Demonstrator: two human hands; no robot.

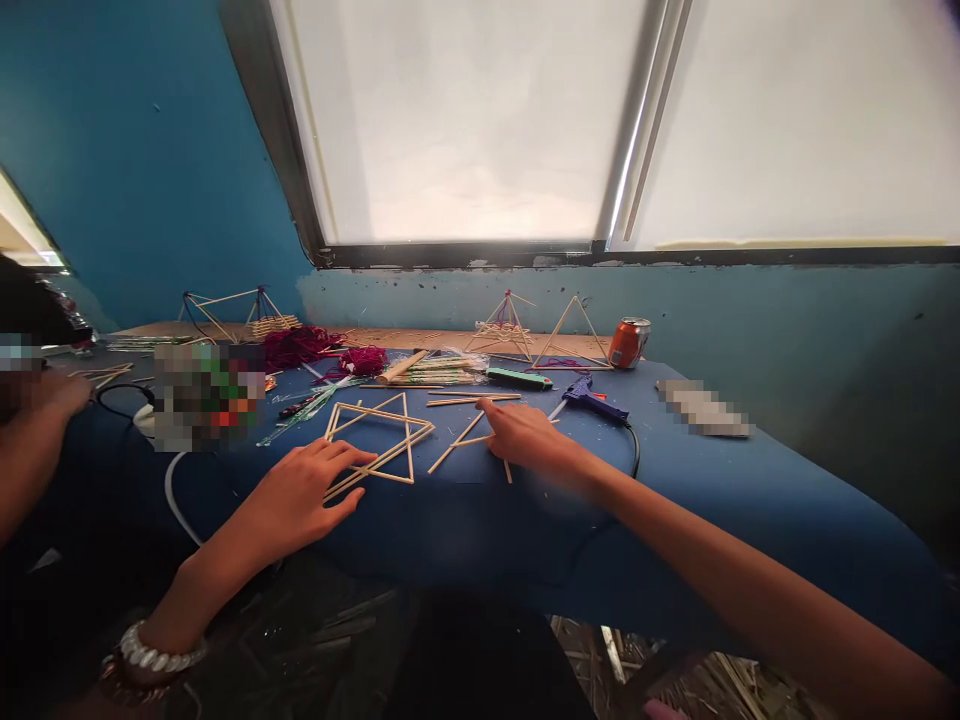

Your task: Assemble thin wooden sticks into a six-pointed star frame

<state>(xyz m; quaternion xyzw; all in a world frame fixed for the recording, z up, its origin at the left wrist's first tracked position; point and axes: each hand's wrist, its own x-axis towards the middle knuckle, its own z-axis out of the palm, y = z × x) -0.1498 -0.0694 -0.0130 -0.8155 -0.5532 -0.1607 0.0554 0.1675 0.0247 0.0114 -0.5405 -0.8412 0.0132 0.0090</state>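
Observation:
My left hand (307, 495) lies at the near left side of a flat frame (411, 450) of thin wooden sticks, joined in overlapping triangles like a star. Its fingers are spread and touch or rest just over the frame's near corner. Right of that frame, my right hand (525, 432) reaches down over loose wooden sticks (455, 443) that cross on the blue table. The fingers are bent, with the index fingertip at a stick's upper end, and appear closed on it. The palm hides parts of other sticks beneath.
A blue glue gun (592, 398) with a cord lies right of my right hand. Behind are a green-black box (519, 378), bundled sticks (435, 372), magenta yarn (300, 346), stick pyramids (574, 335) and a soda can (628, 343). Another person's hand (41, 425) is at far left.

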